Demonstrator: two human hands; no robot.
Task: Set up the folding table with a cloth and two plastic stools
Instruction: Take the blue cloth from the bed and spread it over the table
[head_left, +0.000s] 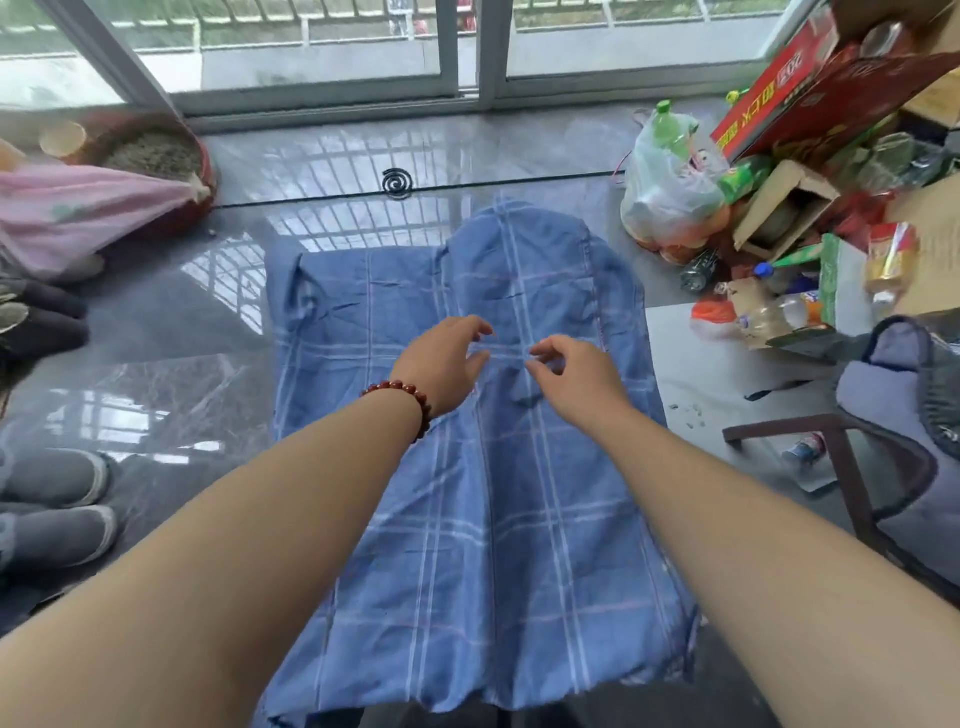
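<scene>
At the lower left edge a pair of grey slippers (57, 512) sits on the glossy floor, with pink fabric (78, 208) bunched at the upper left. The blue plaid cloth (509, 545) lies spread down the middle of the frame, draped over whatever it covers. Above its centre the left hand (444, 358), wearing a red bead bracelet (410, 397), and the right hand (576, 376) are close together, fingers loosely curled and gripping nothing. A plastic bag (670, 192) of bottles stands at the upper right.
</scene>
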